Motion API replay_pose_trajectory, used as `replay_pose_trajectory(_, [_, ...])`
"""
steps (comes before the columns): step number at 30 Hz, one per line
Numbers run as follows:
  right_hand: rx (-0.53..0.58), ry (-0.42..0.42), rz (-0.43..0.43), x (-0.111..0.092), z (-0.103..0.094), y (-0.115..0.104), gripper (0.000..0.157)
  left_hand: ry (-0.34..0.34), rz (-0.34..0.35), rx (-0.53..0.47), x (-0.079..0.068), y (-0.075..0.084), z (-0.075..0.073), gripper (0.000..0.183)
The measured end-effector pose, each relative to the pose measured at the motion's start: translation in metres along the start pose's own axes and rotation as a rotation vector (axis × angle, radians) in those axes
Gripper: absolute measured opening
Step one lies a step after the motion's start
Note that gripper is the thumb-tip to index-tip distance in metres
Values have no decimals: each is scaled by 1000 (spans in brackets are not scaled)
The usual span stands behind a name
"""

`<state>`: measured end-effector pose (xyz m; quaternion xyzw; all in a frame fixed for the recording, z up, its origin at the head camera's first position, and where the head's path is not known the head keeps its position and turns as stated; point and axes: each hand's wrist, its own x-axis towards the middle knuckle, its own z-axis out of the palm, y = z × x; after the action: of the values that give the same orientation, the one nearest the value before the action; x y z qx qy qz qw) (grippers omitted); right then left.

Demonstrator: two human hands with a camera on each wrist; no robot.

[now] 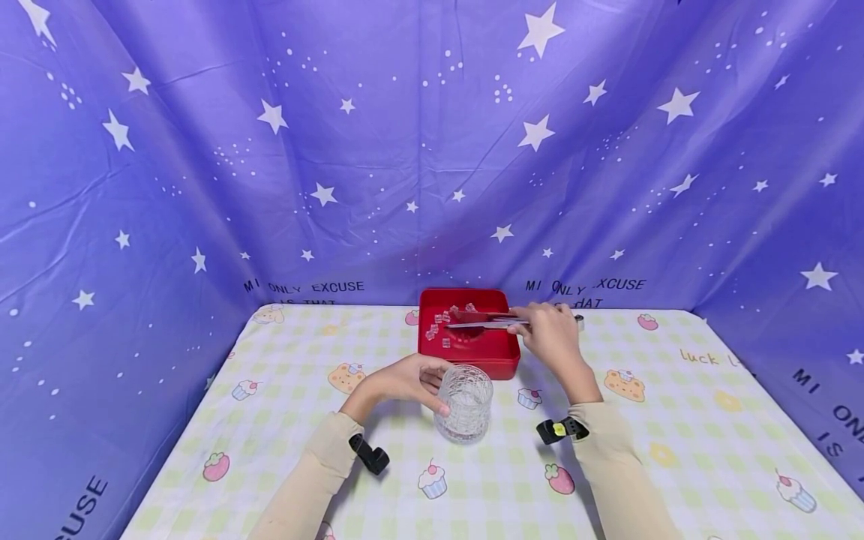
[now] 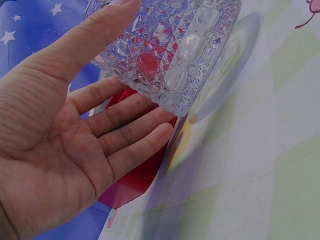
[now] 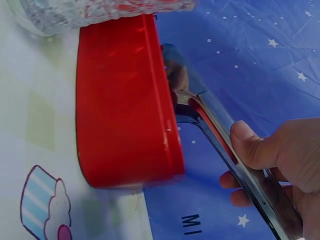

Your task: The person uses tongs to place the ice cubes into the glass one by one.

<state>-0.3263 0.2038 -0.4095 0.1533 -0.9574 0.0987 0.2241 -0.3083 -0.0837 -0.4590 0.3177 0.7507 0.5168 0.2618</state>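
Note:
A clear cut-glass tumbler (image 1: 466, 405) stands in front of the red box, its facets showing in the left wrist view. My left hand (image 1: 413, 382) holds it from the left, thumb on the near side and fingers spread behind. My right hand (image 1: 552, 337) grips metal tongs (image 3: 215, 130) along their arms, thumb on top. The tongs reach over the wall of the red box (image 1: 489, 367), their tips low inside it. Several small clear cubes (image 1: 446, 343) lie in the box's left half. In the right wrist view, the box wall hides the tong tips.
A white and green checked cloth (image 1: 513, 480) with cupcake and strawberry prints covers the table. Close behind the box hangs a purple curtain (image 1: 378, 240) with white stars, and more of it rises along both sides.

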Motion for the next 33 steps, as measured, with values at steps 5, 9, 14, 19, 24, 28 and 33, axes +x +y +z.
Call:
replay_pose_trajectory(5, [-20, -2, -14, 0, 5, 0, 38, 4, -7, -3, 0, -1, 0, 61])
replay_pose_trajectory(9, [-29, 3, -29, 0, 9, -1, 36, 4, -6, -3, 0, -1, 0, 61])
replay_pose_trajectory(14, [-32, 5, -37, 0, 13, -1, 32, -7, 14, -7, 1, -1, -1, 61])
replay_pose_trajectory(19, [-38, 10, -50, 1, 18, -1, 29, -4, 10, -4, 1, -2, -1, 62])
replay_pose_trajectory(24, [-57, 22, -64, 1, 21, -2, 25, 5, -3, 4, 1, -1, -1, 62])
replay_pose_trajectory(28, [-64, 37, -73, 0, 22, -3, 22, 3, -3, 3, 1, -1, 0, 62])
replay_pose_trajectory(33, [-53, 54, -74, 0, 22, -4, 18, 6, -5, -2, 1, -1, 0, 62])
